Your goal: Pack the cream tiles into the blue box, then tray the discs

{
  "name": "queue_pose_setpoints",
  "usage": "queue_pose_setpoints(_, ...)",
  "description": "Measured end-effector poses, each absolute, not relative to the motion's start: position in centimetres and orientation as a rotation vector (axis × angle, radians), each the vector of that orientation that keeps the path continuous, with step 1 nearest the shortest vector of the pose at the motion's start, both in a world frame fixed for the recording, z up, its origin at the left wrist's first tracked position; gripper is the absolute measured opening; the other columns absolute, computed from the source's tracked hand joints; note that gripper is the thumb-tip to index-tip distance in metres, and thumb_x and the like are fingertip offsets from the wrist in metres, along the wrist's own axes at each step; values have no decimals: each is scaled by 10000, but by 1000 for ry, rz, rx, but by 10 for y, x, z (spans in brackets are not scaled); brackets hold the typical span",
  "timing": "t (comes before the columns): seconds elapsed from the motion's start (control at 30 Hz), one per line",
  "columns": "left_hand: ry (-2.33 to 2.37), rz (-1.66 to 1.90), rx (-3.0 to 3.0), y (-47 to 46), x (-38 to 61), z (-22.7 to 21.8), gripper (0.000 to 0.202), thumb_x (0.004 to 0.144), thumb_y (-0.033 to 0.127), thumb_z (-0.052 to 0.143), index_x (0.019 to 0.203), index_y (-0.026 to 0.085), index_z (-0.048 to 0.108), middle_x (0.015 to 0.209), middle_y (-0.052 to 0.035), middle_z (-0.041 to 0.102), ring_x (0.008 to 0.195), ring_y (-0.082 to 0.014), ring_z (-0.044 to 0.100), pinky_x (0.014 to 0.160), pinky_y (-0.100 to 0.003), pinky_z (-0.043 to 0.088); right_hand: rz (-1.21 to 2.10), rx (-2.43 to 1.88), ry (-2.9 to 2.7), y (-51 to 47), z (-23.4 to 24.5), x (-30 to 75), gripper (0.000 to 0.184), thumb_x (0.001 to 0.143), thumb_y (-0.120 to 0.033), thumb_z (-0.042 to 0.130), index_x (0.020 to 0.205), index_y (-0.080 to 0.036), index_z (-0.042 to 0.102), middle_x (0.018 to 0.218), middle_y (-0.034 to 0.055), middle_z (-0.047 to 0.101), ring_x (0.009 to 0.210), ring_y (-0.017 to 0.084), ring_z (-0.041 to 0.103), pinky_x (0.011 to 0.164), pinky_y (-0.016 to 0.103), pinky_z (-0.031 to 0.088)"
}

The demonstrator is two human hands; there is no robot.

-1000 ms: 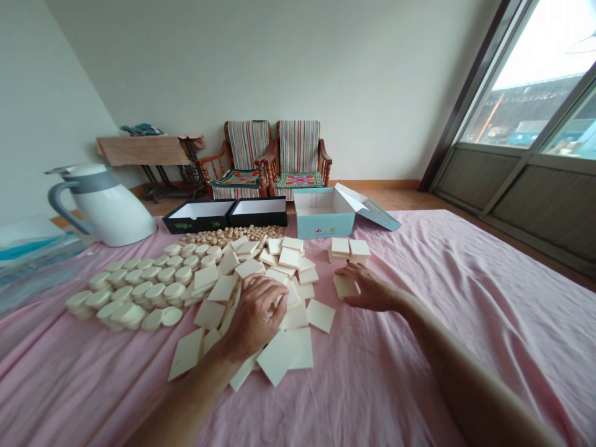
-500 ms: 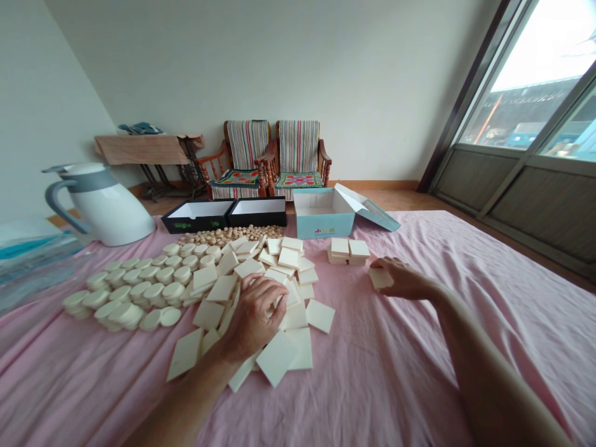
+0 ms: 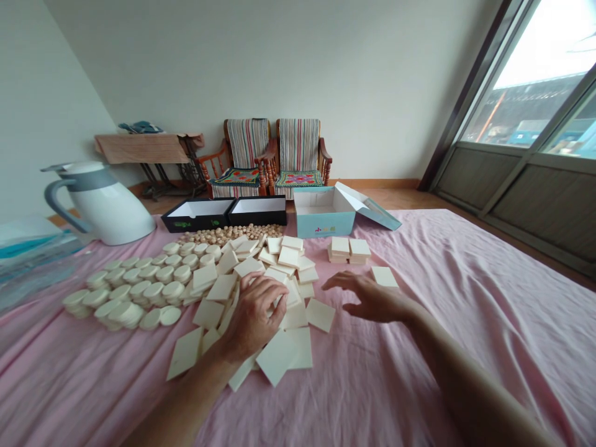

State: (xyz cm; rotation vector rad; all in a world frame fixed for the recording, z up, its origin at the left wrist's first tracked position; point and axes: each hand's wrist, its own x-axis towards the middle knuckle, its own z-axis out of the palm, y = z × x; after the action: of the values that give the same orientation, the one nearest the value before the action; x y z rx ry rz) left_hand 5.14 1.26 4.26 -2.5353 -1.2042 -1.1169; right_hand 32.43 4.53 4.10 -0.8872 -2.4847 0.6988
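My left hand rests on the heap of square pale wooden tiles, its fingers loosely bent with a gap by the thumb; I see nothing held. Over the pink cloth to the right of the heap, my right hand is empty, with thumb and fingers apart. A single square tile lies flat just beyond its wrist. Further back stand neat low stacks of square tiles, side by side. Loose tiles overlap at the heap's near edge.
Stacked round wooden discs and small wooden beads lie left and behind. Two black trays and a light-blue box with its lid line the back. A white jug stands at left on the pink cloth.
My right hand has let go of a square tile, leaving it flat on the cloth, and has moved left toward the heap, opening. The left hand has stayed in place.
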Motion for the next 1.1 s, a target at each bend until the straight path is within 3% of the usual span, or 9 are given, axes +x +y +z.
queue_pose_setpoints(0.17,-1248,-1096,-2538,11,52,44,128,827,128,518,795,198,620,785,12,680,795,-150,623,946,-405,345,747,-680,-2607,34,34,292,689,618,-2,523,1273,-206,459,1204,84,549,1148,214,466,990,392,380)
queue_pose_setpoints(0.27,-1254,-1096,-2538,11,53,44,127,827,129,517,796,198,620,789,13,679,799,-148,624,957,-407,338,706,-763,-2636,33,32,290,643,620,-31,573,1232,-210,497,1147,80,552,1093,226,470,958,397,388)
queue_pose_setpoints(0.43,-1254,-1099,-2539,11,52,44,133,830,131,512,797,200,620,789,13,682,800,-151,628,959,-410,339,643,-848,-2633,32,31,291,588,652,-203,695,1215,-217,527,1110,87,533,1047,243,473,921,410,393)
queue_pose_setpoints(0.67,-1250,-1108,-2538,11,51,43,134,833,134,513,797,206,620,793,14,686,801,-155,630,967,-421,334,365,-1234,-2429,47,43,344,500,599,-127,637,1088,-180,543,1070,99,518,1017,247,475,864,382,420)
queue_pose_setpoints(0.87,-1261,-1110,-2542,12,52,43,122,835,139,520,802,203,618,790,14,681,804,-153,626,970,-420,327,229,-1704,-2229,72,31,407,421,641,-259,654,1049,-182,581,1041,109,530,973,263,503,849,401,431)
queue_pose_setpoints(1.1,-1258,-1115,-2550,12,52,44,120,830,135,525,799,204,617,788,14,681,791,-152,625,962,-418,332,324,-1655,-2223,75,26,413,446,653,-231,622,1096,-206,577,1073,99,555,1013,262,527,868,419,441)
